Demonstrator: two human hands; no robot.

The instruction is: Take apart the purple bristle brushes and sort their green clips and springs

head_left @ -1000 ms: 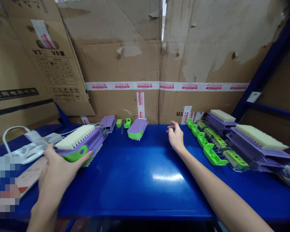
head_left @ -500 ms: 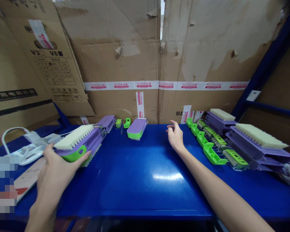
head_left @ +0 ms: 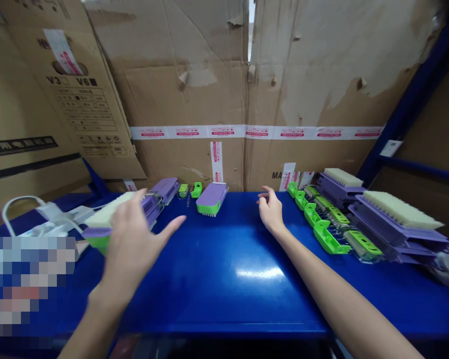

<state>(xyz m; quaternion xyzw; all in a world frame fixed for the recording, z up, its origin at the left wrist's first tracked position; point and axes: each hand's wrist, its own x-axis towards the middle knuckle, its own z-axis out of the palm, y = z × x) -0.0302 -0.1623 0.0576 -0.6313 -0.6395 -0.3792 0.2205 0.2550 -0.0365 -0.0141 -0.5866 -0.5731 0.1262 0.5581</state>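
My left hand [head_left: 134,244] hovers open above the blue table [head_left: 224,279], fingers spread, holding nothing. Just behind it lies a purple and green brush with pale bristles up [head_left: 108,219], partly hidden by the hand. My right hand [head_left: 271,212] rests on the table at mid-back, fingers loosely curled and apart, empty. A small purple and green brush block [head_left: 212,198] lies between the hands near the back.
A row of green clips [head_left: 331,224] and stacked purple brushes [head_left: 396,222] fill the right side. Small green parts [head_left: 190,190] and a purple piece [head_left: 164,189] sit at the back. White cables [head_left: 41,219] lie at the left. Cardboard boxes [head_left: 194,89] wall the back.
My left hand has let go of the large brush and moved right and up, fingers spreading. The brush stays on the table. My right hand has hardly moved.
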